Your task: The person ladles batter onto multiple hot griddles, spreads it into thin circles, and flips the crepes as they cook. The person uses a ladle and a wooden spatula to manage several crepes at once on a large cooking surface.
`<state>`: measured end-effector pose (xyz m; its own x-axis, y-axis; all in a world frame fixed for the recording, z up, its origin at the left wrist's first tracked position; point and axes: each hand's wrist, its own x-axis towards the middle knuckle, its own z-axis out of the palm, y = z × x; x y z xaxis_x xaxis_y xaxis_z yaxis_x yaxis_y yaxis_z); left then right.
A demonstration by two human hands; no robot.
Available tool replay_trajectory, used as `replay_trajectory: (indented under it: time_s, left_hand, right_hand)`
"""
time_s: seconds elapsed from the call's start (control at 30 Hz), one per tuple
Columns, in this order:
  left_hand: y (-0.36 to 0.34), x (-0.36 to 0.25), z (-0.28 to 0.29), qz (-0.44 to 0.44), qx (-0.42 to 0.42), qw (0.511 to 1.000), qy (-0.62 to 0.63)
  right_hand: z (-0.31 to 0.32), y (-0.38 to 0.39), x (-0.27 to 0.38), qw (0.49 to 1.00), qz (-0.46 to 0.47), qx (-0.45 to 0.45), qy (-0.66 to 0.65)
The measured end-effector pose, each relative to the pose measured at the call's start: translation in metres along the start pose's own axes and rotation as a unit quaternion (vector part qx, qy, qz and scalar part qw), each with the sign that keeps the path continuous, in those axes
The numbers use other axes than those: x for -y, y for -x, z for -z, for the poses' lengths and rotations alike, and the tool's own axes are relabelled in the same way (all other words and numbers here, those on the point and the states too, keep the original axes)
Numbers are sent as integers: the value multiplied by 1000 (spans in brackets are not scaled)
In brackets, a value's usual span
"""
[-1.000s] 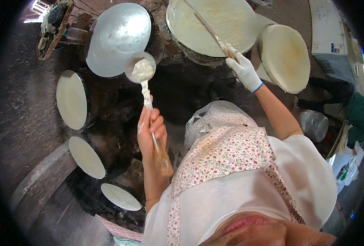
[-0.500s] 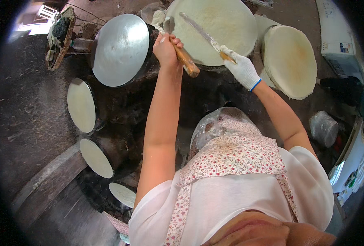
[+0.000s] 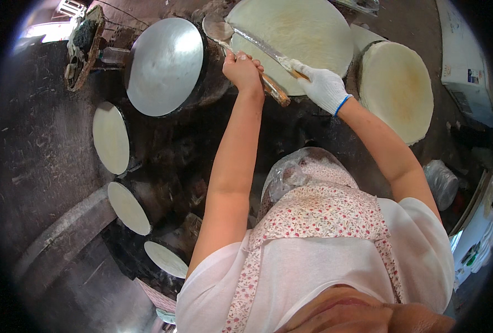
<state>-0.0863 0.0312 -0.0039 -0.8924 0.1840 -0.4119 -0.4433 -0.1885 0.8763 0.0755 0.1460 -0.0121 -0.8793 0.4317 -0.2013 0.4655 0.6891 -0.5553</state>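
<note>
My left hand (image 3: 243, 72), bare, is closed around a tool with a thick wooden handle (image 3: 275, 93); its far end is smeared with pale batter and its kind is unclear. In my right hand (image 3: 324, 90), in a white knit glove, is a long, narrow metal spatula (image 3: 260, 44) with a wooden grip. The spatula's blade points up and left, over the round griddle covered by a pale sheet of batter (image 3: 313, 36). The blade's tip reaches near a small round bowl (image 3: 217, 26) beyond my left hand.
A bare, shiny round griddle (image 3: 166, 66) stands to the left. Below it curve several smaller-looking griddles with pale sheets, one at the left (image 3: 111, 137). At right lies a stack of pale flatbreads (image 3: 396, 91), below a white box (image 3: 468, 61). A plastic-wrapped object (image 3: 442, 183) sits farther down.
My left hand and its wooden-handled tool have shifted right. The spatula's tip has moved left and down toward that tool; the batter lump above my left hand no longer shows.
</note>
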Motion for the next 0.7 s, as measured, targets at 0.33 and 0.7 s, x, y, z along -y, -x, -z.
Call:
replay_trajectory:
  time_s: [0.33,0.7]
  left_hand:
    - [29,-44,72,142,105,947,269]
    - [171,-150,142,108,187,856,469]
  right_hand:
    - [4,41,7,997,-4,41,67]
    - [-1,50,-7,996,64,-63,-3]
